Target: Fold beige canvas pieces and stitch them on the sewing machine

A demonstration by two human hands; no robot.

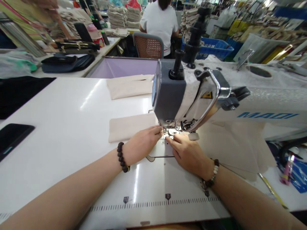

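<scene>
A sewing machine head (170,91) stands over the table, with its presser foot (171,131) above the metal needle plate (159,150). My left hand (144,142), wearing a dark bead bracelet, is left of the foot; its fingers are closed together at the right end of a folded beige fabric piece (127,127). The tip of the left thumb is hidden. Just right of the foot, my right hand (188,153) lies low with its fingers stretched toward the needle area. Beige fabric panels (235,150) lie beyond the right hand, under the machine arm.
Another folded beige piece (131,88) lies behind the machine's needle area. A black phone (14,137) rests at the left. Yellow-handled tweezers (272,190) and a pink tool (287,171) lie at right. Ahead, a person (159,24) sits beside fabric stacks (117,17).
</scene>
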